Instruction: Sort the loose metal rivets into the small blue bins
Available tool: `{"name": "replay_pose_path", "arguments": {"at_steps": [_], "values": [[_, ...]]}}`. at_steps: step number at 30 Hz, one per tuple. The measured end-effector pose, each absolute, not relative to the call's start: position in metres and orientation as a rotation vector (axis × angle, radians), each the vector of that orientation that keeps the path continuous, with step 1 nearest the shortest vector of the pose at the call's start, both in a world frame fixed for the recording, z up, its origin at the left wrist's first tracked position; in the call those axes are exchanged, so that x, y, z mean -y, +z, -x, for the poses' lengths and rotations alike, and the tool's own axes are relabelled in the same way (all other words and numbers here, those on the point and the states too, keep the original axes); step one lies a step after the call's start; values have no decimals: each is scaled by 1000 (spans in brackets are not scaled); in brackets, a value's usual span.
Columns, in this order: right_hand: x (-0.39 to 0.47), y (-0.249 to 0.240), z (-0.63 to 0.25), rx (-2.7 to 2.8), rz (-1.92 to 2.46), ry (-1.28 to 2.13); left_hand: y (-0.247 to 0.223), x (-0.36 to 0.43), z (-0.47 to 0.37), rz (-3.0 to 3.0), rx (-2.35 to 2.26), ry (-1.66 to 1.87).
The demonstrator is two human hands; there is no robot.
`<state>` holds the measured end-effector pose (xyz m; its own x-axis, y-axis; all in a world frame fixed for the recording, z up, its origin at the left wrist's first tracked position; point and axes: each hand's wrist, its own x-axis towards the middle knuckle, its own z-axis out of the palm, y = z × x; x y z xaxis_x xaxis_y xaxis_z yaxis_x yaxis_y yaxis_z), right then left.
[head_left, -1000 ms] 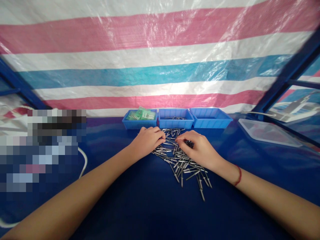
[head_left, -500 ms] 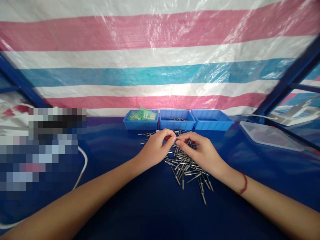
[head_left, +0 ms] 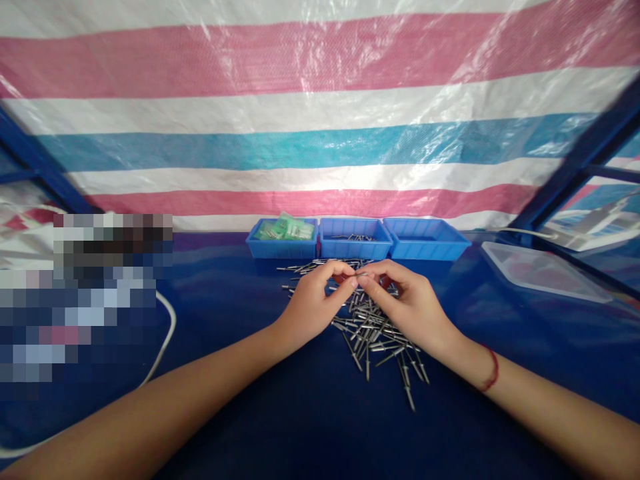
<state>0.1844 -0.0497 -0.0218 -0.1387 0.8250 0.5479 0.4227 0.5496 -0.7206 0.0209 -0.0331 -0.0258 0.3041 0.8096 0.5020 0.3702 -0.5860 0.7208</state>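
Above a loose pile of metal blind rivets my two hands meet fingertip to fingertip. A small piece of a blind rivet shows between them, mostly covered by the fingers. My left hand pinches it from the left with thumb and forefinger. On the other side my right hand is closed on it in the same way, a red cord round that wrist. More rivets lie beyond the hands, in front of the bins, and some are hidden beneath the fingers.
Three blue bins stand in a row at the back: the left bin has green packets, the middle bin some rivets, the right bin shows nothing inside. A clear plastic lid lies at right. A white cable curves at left.
Both hands have shifted very slightly to the right, fingertips still together. A bit more of the rivet shows between them now. The pile looks the same.
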Motion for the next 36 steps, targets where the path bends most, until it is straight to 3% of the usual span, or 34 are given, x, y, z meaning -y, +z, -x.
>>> {"name": "replay_pose_path", "arguments": {"at_steps": [7,28,36], "values": [[51,-19,-186,1842,984,448,-26,33,-21,-2122,-1018,1157],[47,-20,-187,1907,997,423,-29,36,-21,-2020,-975,1426],[-1,3,-208,1759,1256,-74,-14,19,-5,-2071,-1125,1464]]}}
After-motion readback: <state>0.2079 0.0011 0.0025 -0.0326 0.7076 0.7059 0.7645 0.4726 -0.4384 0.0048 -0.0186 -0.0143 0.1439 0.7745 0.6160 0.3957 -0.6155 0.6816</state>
